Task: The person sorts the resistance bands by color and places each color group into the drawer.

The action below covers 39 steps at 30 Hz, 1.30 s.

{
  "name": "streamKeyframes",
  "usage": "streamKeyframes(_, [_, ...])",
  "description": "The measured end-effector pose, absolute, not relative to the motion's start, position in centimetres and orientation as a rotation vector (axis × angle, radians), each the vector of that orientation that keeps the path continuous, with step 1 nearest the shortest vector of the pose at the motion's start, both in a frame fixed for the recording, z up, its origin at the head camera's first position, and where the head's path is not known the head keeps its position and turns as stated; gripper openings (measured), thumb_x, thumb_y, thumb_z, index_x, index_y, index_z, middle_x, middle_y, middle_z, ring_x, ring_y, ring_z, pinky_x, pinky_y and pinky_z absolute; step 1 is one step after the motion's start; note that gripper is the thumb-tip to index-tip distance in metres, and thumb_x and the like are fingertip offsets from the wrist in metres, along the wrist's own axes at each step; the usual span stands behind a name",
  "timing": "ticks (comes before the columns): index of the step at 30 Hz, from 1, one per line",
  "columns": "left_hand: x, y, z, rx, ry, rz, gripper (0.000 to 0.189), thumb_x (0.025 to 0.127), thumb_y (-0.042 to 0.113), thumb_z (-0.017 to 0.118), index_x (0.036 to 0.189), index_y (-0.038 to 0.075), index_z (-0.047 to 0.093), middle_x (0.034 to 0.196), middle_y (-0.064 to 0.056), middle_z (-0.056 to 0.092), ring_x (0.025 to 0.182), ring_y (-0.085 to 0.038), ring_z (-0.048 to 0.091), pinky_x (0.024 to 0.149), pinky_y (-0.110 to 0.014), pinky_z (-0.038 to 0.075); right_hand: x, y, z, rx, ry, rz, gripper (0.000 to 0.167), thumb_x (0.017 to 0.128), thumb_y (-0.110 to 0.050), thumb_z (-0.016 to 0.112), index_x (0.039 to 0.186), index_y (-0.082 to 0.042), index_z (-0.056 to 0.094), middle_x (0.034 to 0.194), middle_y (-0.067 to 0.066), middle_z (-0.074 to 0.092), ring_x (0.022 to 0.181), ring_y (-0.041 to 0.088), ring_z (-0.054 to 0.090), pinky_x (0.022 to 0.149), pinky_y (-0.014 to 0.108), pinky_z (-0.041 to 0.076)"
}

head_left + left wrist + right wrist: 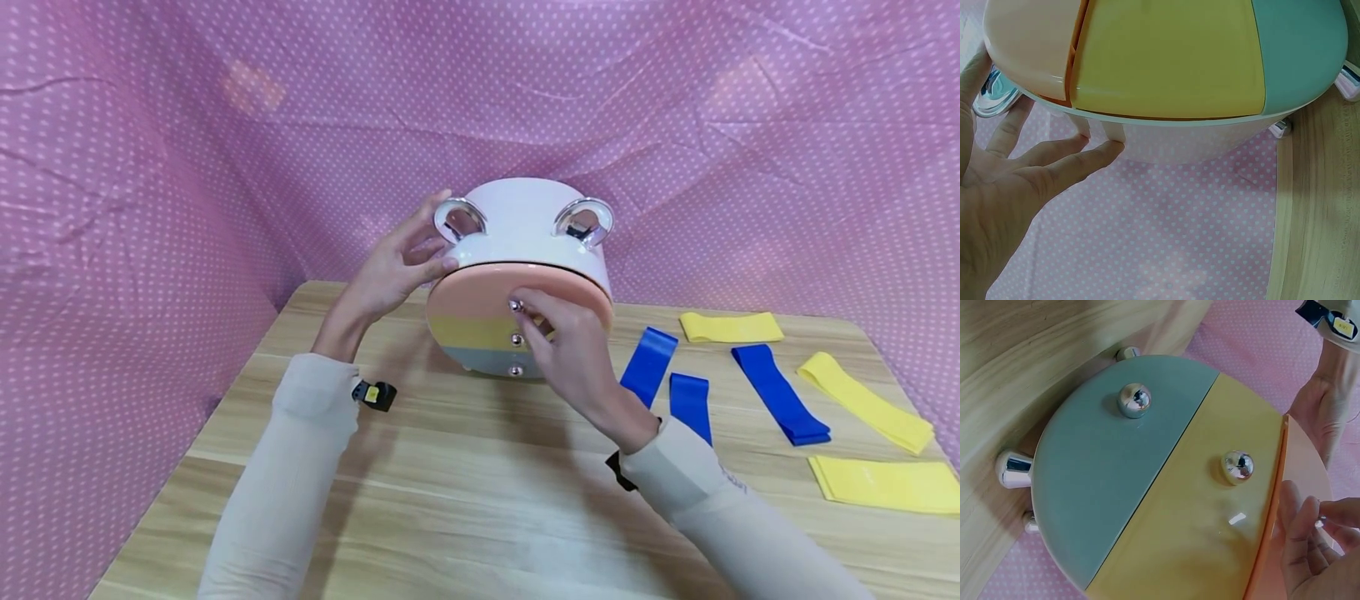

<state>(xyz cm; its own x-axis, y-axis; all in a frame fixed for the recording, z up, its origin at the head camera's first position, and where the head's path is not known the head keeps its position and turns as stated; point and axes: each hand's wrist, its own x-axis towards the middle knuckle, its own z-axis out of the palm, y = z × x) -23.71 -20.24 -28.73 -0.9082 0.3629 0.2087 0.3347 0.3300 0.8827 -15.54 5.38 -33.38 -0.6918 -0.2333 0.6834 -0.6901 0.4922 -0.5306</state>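
A white drawer box point(525, 208) with two silver loop ears stands at the table's back. Its rounded front has a peach top drawer point(480, 287), a yellow drawer point(1166, 62) and a grey-green drawer point(1116, 462), each with a silver ball knob. My right hand point(573, 354) pinches the top knob point(1319, 523) between thumb and fingers. In both wrist views, the peach drawer stands slightly proud of the yellow one, showing an orange side strip. My left hand point(386, 275) steadies the box's left side with spread fingers touching the white wall point(1172, 140), thumb near the front rim.
To the right on the wooden table point(450, 500) lie several flat loop bands, among them a blue band point(780, 392) and a yellow band point(731, 327). Pink dotted cloth point(337, 125) hangs behind the table and at its sides. The box stands on short silver feet point(1015, 469).
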Motion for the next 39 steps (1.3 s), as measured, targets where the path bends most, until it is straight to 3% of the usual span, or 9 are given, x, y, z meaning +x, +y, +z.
streamKeyframes(6, [-23.8, -20.3, -28.8, 0.671, 2.541, 1.671, 0.084, 0.099, 0.019, 0.075, 0.163, 0.048, 0.029, 0.177, 0.009, 0.016, 0.153, -0.035, 0.042, 0.117, -0.054, 0.049, -15.9, 5.4, -33.6, 0.739, -2.224, 1.115, 0.023, 0.098, -0.001, 0.071, 0.121, -0.001, 0.076, 0.103, 0.014, 0.079, 0.079, 0.020, 0.074, 0.064, 0.032, 0.064])
streamKeyframes(16, [-23.8, -20.2, -28.9, 0.681, 2.512, 1.698, 0.093, 0.093, 0.014, 0.081, 0.162, 0.051, 0.029, 0.176, 0.010, 0.018, 0.150, -0.030, 0.047, 0.119, -0.047, 0.049, -16.0, 5.4, -33.7, 0.734, -2.223, 1.105, 0.025, 0.098, -0.002, 0.070, 0.124, -0.001, 0.074, 0.107, 0.014, 0.079, 0.082, 0.021, 0.074, 0.067, 0.032, 0.065])
streamKeyframes(21, [-23.8, -20.2, -29.1, 0.698, 2.488, 1.700, 0.106, 0.086, 0.008, 0.086, 0.162, 0.051, 0.026, 0.175, 0.002, 0.023, 0.149, -0.033, 0.047, 0.113, -0.042, 0.054, -15.7, 5.6, -34.7, 0.743, -2.229, 1.204, 0.037, 0.098, 0.001, 0.069, 0.134, -0.003, 0.067, 0.111, 0.014, 0.076, 0.088, 0.021, 0.074, 0.068, 0.030, 0.065])
streamKeyframes(25, [-23.7, -20.1, -29.0, 0.715, 2.475, 1.699, 0.109, 0.085, 0.008, 0.088, 0.163, 0.050, 0.024, 0.176, 0.002, 0.021, 0.151, -0.035, 0.044, 0.113, -0.043, 0.054, -15.2, 6.0, -35.7, 0.722, -2.235, 1.282, 0.045, 0.098, 0.001, 0.070, 0.141, -0.006, 0.060, 0.105, 0.012, 0.073, 0.079, 0.018, 0.071, 0.059, 0.025, 0.061])
streamKeyframes(32, [-23.7, -20.2, -28.9, 0.703, 2.489, 1.673, 0.108, 0.086, 0.011, 0.087, 0.163, 0.051, 0.023, 0.176, 0.006, 0.016, 0.152, -0.034, 0.043, 0.114, -0.047, 0.053, -15.0, 6.4, -37.5, 0.703, -2.300, 1.235, 0.032, 0.096, 0.001, 0.072, 0.127, -0.001, 0.062, 0.091, 0.012, 0.073, 0.070, 0.017, 0.067, 0.058, 0.023, 0.059])
streamKeyframes(39, [-23.8, -20.2, -29.0, 0.683, 2.501, 1.672, 0.106, 0.087, 0.013, 0.087, 0.162, 0.053, 0.023, 0.176, 0.005, 0.020, 0.152, -0.034, 0.043, 0.113, -0.046, 0.054, -15.7, 6.5, -38.5, 0.778, -2.359, 1.154, 0.031, 0.095, -0.001, 0.074, 0.125, -0.003, 0.068, 0.096, 0.013, 0.079, 0.075, 0.020, 0.074, 0.065, 0.030, 0.064])
